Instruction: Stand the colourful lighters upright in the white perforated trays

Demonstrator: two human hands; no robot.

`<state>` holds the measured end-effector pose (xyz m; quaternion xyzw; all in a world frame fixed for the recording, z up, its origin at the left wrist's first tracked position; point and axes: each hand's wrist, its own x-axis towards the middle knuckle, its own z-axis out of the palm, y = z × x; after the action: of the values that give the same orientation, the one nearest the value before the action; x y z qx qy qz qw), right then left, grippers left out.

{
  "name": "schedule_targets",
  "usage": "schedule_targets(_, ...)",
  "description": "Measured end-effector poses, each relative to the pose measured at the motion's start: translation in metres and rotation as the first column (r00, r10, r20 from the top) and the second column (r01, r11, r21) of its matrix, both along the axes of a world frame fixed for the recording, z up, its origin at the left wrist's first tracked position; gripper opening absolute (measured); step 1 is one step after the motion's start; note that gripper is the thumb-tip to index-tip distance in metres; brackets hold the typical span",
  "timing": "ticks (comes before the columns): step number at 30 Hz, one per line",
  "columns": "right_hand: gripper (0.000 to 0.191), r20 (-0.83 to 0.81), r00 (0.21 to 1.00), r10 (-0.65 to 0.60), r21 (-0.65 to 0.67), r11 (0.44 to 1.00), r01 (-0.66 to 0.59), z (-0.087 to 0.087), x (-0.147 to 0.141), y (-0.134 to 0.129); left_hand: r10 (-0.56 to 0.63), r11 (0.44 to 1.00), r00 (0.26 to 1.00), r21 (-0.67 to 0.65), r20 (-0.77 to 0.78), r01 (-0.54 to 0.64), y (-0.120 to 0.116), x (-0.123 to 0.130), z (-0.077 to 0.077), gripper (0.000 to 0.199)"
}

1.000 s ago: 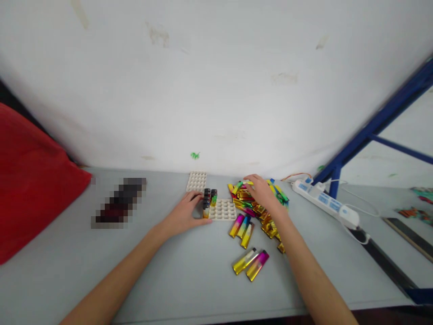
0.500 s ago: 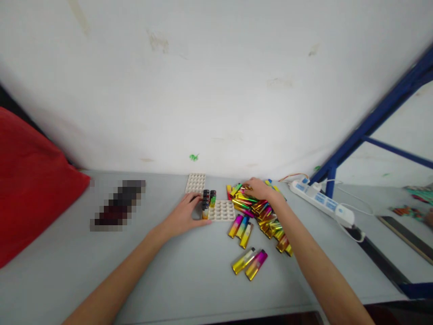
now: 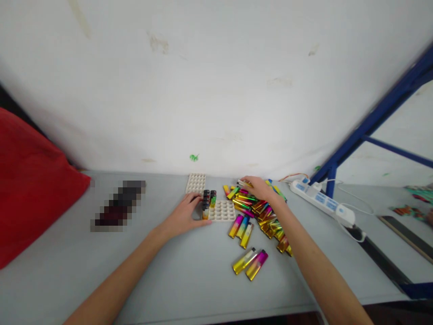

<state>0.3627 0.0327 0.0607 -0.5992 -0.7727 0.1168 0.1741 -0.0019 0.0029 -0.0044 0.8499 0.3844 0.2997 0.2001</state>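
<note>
My left hand (image 3: 185,213) spans the left end of a white tray with rows of round holes (image 3: 222,211), thumb at the near edge and fingers at the far side, gripping it. Several black-topped lighters (image 3: 205,205) stand upright in the tray's left end, and a green-yellow lighter (image 3: 213,199) is beside them. Over the far part of a pile of shiny coloured lighters (image 3: 267,221), my right hand (image 3: 257,187) pinches a lighter (image 3: 244,183) with a pale top end. My fingers cover part of it.
Loose lighters (image 3: 250,264) lie in front of the pile. A second white tray (image 3: 195,183) sits behind, near the wall. At right are a white power strip (image 3: 323,202) with cables and a blue metal frame (image 3: 352,143). Red cloth (image 3: 37,189) hangs at left, near a blurred-out dark object (image 3: 118,205).
My right hand has shifted slightly left and lifted a lighter from the pile; lighters at the pile's left edge have slid left. My left hand stays on the tray.
</note>
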Motion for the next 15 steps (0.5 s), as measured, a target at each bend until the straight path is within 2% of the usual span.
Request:
schedule_targets(3,0.026,-0.183,0.982,-0.048,0.079,0.995,0.063,0.001,0.001,-0.007,-0.001,1.0,1.0,0.003,0.003,0.001,0.0,0.0,0.0,0.072)
schedule_targets(5,0.02,-0.379,0.923,-0.057,0.044,0.996,0.08,0.001,-0.002,-0.014,-0.003,1.0,1.0,0.002,0.01,0.003,0.0,-0.001,0.0,0.071)
schedule_targets(6,0.02,-0.488,0.871,-0.057,0.012,0.997,0.072,0.0,-0.006,-0.018,-0.001,1.0,1.0,0.001,0.013,0.001,0.0,-0.001,0.0,0.071)
schedule_targets(8,0.031,-0.684,0.727,-0.065,-0.054,0.998,0.039,-0.003,-0.019,-0.027,-0.001,1.0,1.0,-0.001,0.01,0.001,0.0,-0.001,0.0,0.072)
schedule_targets(10,0.044,-0.8,0.593,-0.095,-0.114,0.994,0.006,-0.008,-0.036,-0.037,-0.001,1.0,1.0,-0.001,-0.005,0.001,0.0,-0.001,0.0,0.074)
schedule_targets(11,0.047,-0.823,0.556,-0.114,-0.137,0.991,0.0,-0.01,-0.045,-0.041,-0.001,1.0,1.0,-0.001,-0.013,0.001,0.0,-0.001,0.001,0.075)
schedule_targets(13,0.051,-0.826,0.547,-0.136,-0.148,0.989,0.022,-0.015,-0.063,-0.05,-0.001,1.0,1.0,-0.001,-0.026,0.001,0.0,-0.001,0.001,0.076)
schedule_targets(15,0.057,-0.794,0.594,-0.127,-0.112,0.992,0.062,-0.018,-0.077,-0.059,0.0,1.0,1.0,0.006,-0.027,0.0,0.0,-0.001,0.001,0.076)
